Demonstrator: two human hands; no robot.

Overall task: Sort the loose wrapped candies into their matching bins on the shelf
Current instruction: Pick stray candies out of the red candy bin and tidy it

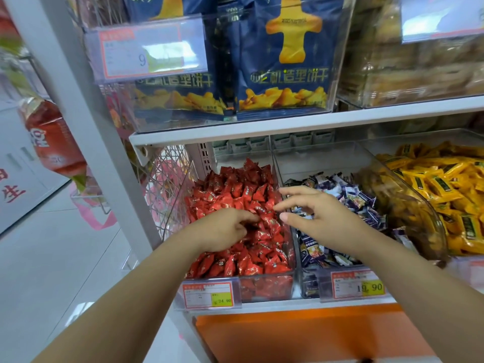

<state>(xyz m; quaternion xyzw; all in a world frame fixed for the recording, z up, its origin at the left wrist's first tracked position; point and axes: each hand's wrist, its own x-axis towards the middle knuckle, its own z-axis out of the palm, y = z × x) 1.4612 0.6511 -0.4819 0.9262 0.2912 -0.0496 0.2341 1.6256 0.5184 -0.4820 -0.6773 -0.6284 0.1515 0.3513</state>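
1. Surroundings. The lower shelf carries three clear bins side by side. The left bin (264, 286) is heaped with red wrapped candies (243, 189) and bears a price tag (208, 294) reading 24.90. The middle bin (314, 158) holds blue-and-white wrapped candies (351, 195); its tag (358, 285) reads 19.90. To the right lie yellow wrapped candies (429, 179), partly behind a curved clear cover (408, 205). The shelf board (262, 127) above supports navy biscuit bags (285, 61) in a further clear bin. A white upright post (86, 113) stands left of the bins, and a blurred red bottle (52, 137) sits beyond it. An orange panel (301, 334) lies below the lower shelf.

2. Obstructions. The clear side walls where the left and middle bins meet pass under the right hand. The shelf board overhangs the rear of both bins.

3. Hand pose. The left hand (225, 229) reaches into the left bin, palm down, fingers curled into the red pile (whether they pinch a candy cannot be told). The right hand (322, 213) hovers above the boundary between the left and middle bins. Its fingers (288, 191) are spread and loosely bent, pointing left, with the thumb apart below them. Nothing is visible in its grasp.
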